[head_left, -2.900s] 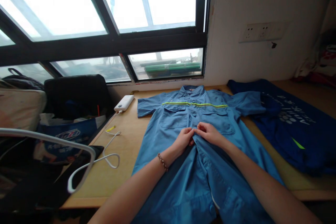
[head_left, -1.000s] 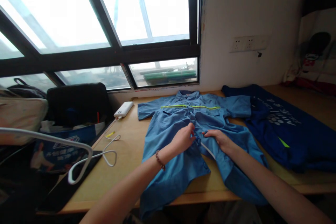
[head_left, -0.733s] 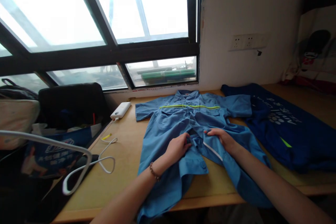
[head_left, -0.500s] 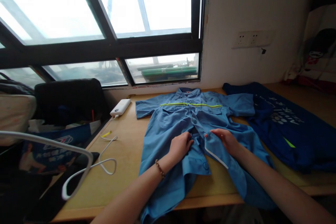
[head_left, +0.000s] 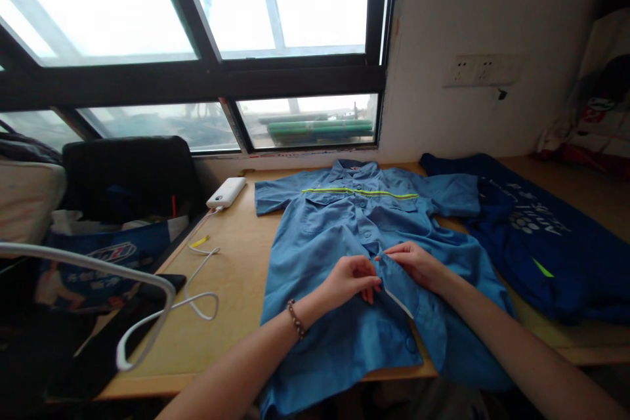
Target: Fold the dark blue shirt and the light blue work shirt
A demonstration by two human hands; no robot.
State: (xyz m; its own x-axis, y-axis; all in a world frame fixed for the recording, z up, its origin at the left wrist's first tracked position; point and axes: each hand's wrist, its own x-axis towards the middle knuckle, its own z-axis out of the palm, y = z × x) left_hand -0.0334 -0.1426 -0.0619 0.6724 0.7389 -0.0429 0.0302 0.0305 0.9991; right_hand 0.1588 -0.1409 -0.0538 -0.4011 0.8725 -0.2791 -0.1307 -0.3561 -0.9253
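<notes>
A blue short-sleeved button-up shirt (head_left: 315, 282) lies front up on the table, its collar toward the window and a yellow-green stripe across the chest. Its upper front is closed, while the lower front parts to the right. My right hand (head_left: 416, 264) pinches the edge of the right front panel, lifting it a little. Close beside it, my left hand (head_left: 352, 281) has curled fingers, with thumb and forefinger at that same edge. What lies between those fingertips is partly hidden. A button (head_left: 410, 343) shows near the hem of the left panel.
A dark blue garment (head_left: 546, 230) with white print lies on the right of the wooden table (head_left: 236, 315). At the left are a white power bank (head_left: 226, 192) and its white cable (head_left: 197, 305). Bags and a black chair back (head_left: 132, 164) stand beyond the table's left edge.
My left hand has let go of the left panel and moved right to the other panel's edge. The left panel now lies flatter. My right hand has shifted slightly left with its edge.
</notes>
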